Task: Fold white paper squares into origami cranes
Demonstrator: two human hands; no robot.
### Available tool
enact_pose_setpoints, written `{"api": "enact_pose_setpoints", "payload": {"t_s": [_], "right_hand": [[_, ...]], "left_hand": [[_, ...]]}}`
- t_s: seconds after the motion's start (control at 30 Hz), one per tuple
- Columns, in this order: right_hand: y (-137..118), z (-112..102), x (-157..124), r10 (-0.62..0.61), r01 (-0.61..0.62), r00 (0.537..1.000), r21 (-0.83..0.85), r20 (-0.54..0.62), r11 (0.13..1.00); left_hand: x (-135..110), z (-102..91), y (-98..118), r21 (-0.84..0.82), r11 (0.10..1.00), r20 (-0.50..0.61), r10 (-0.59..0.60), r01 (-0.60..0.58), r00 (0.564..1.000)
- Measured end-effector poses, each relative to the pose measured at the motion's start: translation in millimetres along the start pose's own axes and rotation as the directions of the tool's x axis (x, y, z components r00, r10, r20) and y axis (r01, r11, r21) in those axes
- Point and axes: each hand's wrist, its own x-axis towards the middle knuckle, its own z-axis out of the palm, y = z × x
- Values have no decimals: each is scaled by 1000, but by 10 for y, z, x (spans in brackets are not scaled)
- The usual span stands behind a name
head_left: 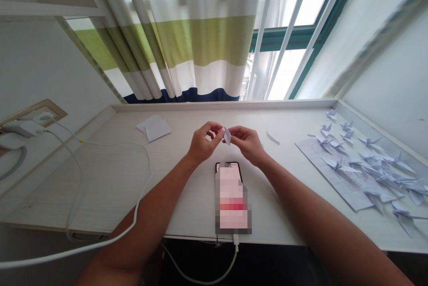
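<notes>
A small piece of folded white paper is held up between my two hands, above the middle of the desk. My left hand pinches its left side with thumb and forefinger. My right hand grips the other side, fingers curled and partly hidden behind the paper. Just below the hands lies a phone with its screen blurred out and a charging cable in its lower end. A thin curved strip of paper rests right of my right hand.
Several folded paper cranes crowd the right side, some on a printed sheet. Square paper sheets are stacked at the back left. A white cable runs from the wall socket across my left forearm. A curtain hangs behind the desk.
</notes>
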Motion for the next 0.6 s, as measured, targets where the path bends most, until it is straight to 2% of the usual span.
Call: {"api": "enact_pose_setpoints", "payload": {"t_s": [0.2, 0.33, 0.47, 0.6], "right_hand": [[12, -12, 3, 35, -37, 999, 37, 39, 999], [23, -4, -2, -12, 11, 999, 30, 43, 999], [53, -5, 2, -60, 60, 998, -17, -15, 998], [75, -15, 14, -81, 77, 995, -75, -51, 994]], "left_hand": [[13, -6, -34, -24, 1000, -32, -12, 12, 999], [-3, 0, -6, 45, 999, -19, 31, -30, 999], [-21, 26, 15, 35, 999, -7, 34, -34, 999], [-16, 40, 17, -46, 999, -18, -12, 11, 1000]]}}
